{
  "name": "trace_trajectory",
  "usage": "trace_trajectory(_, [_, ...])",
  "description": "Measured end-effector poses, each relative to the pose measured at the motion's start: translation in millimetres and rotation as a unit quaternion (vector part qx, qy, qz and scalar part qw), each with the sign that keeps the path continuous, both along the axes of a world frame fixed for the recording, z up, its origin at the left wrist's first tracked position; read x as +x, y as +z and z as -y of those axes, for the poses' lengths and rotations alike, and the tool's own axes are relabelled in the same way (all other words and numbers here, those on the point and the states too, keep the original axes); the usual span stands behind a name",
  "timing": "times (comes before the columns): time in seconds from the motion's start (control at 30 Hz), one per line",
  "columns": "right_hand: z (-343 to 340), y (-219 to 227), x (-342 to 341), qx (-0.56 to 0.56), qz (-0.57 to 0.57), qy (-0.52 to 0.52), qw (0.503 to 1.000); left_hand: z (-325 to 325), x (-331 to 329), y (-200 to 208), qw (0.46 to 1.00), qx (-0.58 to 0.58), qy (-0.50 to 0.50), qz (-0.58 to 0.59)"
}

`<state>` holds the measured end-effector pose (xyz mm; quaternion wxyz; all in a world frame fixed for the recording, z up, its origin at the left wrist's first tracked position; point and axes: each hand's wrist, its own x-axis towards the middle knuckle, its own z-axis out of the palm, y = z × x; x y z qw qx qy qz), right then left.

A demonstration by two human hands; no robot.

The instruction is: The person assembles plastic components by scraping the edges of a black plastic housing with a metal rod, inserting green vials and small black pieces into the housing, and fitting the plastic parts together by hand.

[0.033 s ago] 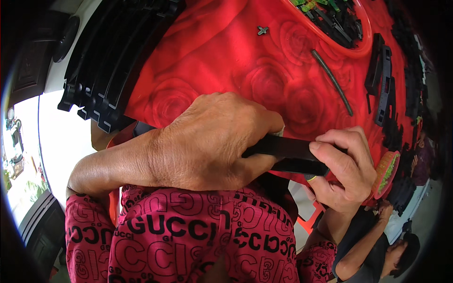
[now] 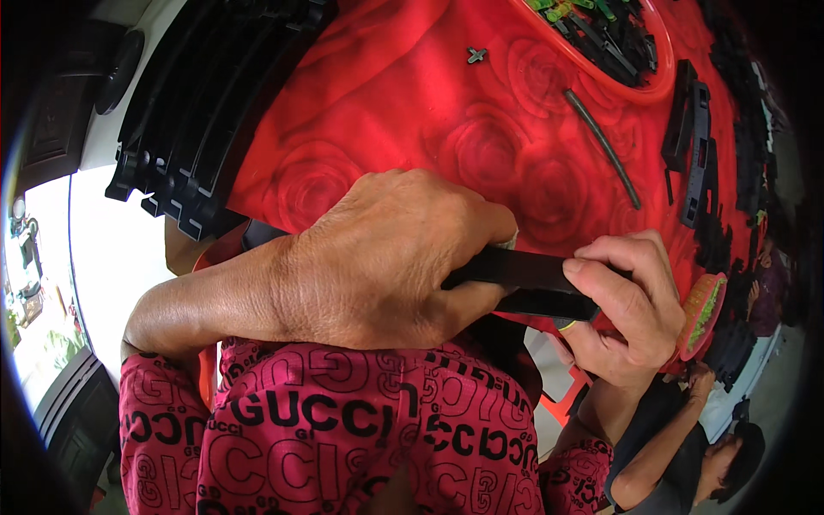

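Note:
My left hand [image 2: 390, 257] is closed round one end of a long black plastic piece [image 2: 528, 268], its back turned up and covering much of that end. My right hand [image 2: 631, 300] grips the other end, with the thumb and fingers on its edges. The piece looks like a narrow channel or bar with a dark hollow along the near side, held level above the near edge of the red cloth. A whitish wrap or tip shows at a left finger's end, and a ring sits on a right finger.
Several curved black plastic parts [image 2: 210, 112] are stacked at the left. A red basin [image 2: 661, 86] holds small black and green pieces. A dark rod [image 2: 603, 148], a small cross-shaped piece [image 2: 476, 56] and black strips [image 2: 697, 159] lie on the red cloth [image 2: 403, 112]. A person [image 2: 678, 455] is at the lower right.

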<state>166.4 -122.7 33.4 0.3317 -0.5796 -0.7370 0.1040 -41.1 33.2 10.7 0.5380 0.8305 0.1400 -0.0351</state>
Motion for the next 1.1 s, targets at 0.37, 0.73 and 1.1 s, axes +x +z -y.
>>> trace_trajectory(0.37, [35.5, 9.3, -23.6, -0.011, 0.008, -0.031, 0.999, 28.2, -13.7, 0.2, 0.999, -0.008, -0.031, 0.036])
trace_trajectory(0.73, [50.1, 10.6, -37.7, -0.022, -0.004, -0.024, 0.999, 43.1, -26.6, 7.3, 0.997, 0.036, -0.032, 0.06])
trace_trajectory(1.1, [50.3, 27.6, -43.3, -0.022, 0.069, -0.066, 0.995, 13.7, -39.8, 18.9, 0.996, 0.052, -0.065, 0.006])
